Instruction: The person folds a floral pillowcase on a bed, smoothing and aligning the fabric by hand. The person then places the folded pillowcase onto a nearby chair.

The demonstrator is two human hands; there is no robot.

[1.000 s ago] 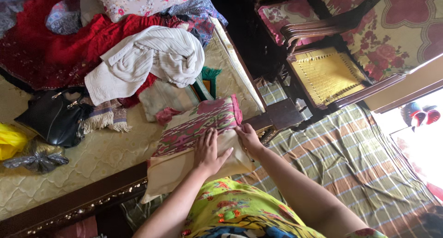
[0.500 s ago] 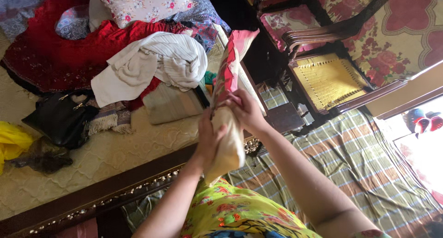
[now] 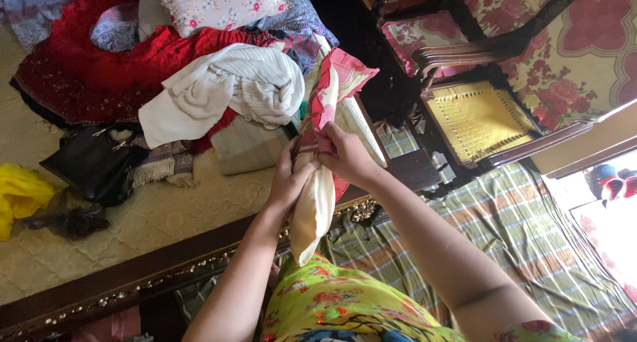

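Soft matt cloth pillow (image 3: 317,149); glossy carved wooden bed frame (image 3: 166,269).

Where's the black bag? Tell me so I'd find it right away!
Start at the big bed with the cream quilted cover. On it lies a heap of clothes, with a red cloth and a white one. The black bag sits just left of the heap, beside a fringed cloth: the only shiny black thing with a handle.
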